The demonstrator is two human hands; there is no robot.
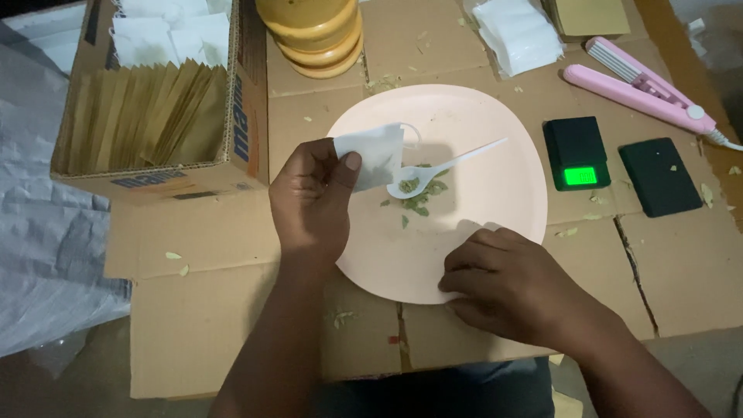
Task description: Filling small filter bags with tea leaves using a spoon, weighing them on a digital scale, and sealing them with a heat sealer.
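Right hand: your right hand [511, 290] lies nearest the lens, fingers curled and holding nothing, resting on the near rim of the pink plate [495, 131].
Left hand: your left hand [309, 201] pinches a small white filter bag [375, 155] between thumb and fingers, lifted just above the plate's left side.
Plate: pale pink and round, it sits on flattened cardboard under both hands.
Box: beyond your left hand, a cardboard box [240, 155] holds upright brown envelopes.
Scale: right of the plate, a black pocket scale [576, 151] glows green.
Spoon: a white plastic spoon [445, 164] lies just right of the bag, its bowl in dried green leaves [422, 200].
Handling: the bag looks light, limp and easily torn; grip it by its top edge.
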